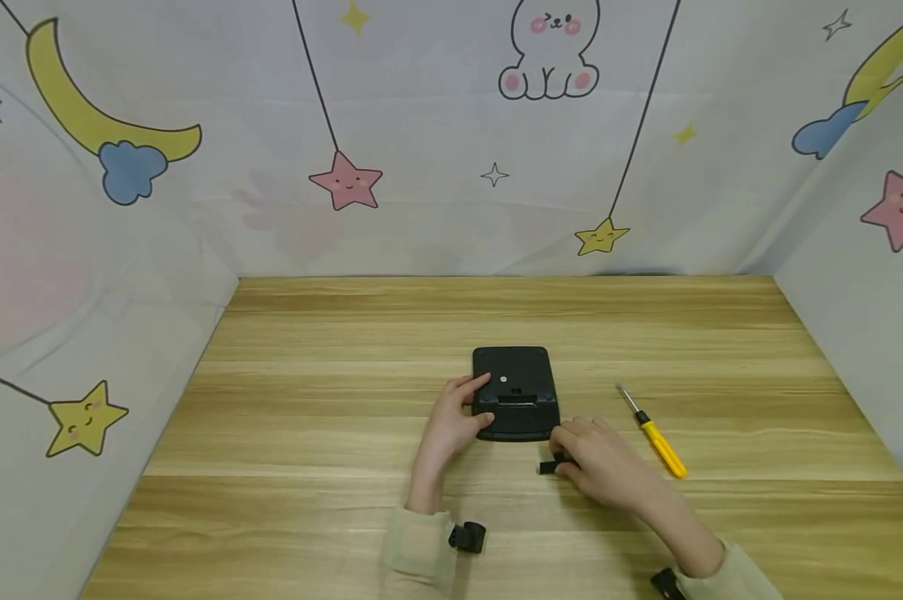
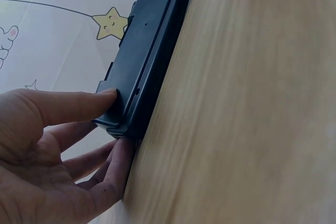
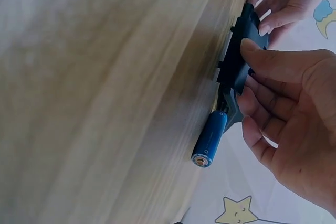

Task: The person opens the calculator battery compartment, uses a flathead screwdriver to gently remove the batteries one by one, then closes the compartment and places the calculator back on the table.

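Note:
A flat black device (image 1: 515,367) lies on the table with its underside up, showing a recessed slot and a small white dot. My left hand (image 1: 455,417) holds its left side, the thumb (image 2: 107,97) on top and other fingers at the edge. Near the device's lower right corner, my right hand (image 1: 597,462) pinches a small black battery cover (image 3: 239,59) with tabs along one edge. A blue battery (image 3: 209,139) lies beside that hand in the right wrist view; the hand hides it in the head view.
A screwdriver (image 1: 663,448) with a yellow handle lies to the right of my right hand, its tip pointing away. A white printed cloth (image 1: 436,242) stands behind the wood-grain table (image 1: 309,400) and along both sides.

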`<state>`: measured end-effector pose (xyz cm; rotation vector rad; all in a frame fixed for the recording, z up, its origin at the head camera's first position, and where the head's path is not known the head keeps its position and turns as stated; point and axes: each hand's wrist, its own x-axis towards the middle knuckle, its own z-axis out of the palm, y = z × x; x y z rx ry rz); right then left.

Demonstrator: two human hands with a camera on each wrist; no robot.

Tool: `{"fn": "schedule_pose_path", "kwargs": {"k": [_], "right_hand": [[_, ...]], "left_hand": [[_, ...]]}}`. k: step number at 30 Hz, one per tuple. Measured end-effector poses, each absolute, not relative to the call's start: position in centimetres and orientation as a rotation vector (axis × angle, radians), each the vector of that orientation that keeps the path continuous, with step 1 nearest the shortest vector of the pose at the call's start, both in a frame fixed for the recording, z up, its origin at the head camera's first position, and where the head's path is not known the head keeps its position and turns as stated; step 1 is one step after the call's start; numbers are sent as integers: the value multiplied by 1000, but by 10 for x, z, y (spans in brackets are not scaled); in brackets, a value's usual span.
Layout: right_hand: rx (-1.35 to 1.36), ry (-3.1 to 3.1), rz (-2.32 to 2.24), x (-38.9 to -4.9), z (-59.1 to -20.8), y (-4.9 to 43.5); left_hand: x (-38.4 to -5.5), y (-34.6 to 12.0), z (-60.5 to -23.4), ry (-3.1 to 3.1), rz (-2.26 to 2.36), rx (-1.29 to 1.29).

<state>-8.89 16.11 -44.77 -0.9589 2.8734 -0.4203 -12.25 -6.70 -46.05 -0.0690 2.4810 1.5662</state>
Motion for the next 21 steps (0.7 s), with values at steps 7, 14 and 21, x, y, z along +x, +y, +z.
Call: {"fn": "schedule_pose_path", "kwargs": {"k": [7,14,21], "right_hand": [[-970,2890,-459,-90,-445,161],[-965,2892,-461,-91,-445,161],[-1015,2940,-487,-92,-447,161]], "left_hand": [[-123,-66,-460,2491,1560,-65],[-122,-66,-460,2484,1563,-54],[-122,-67,-460,2480,1563,-71]]}}
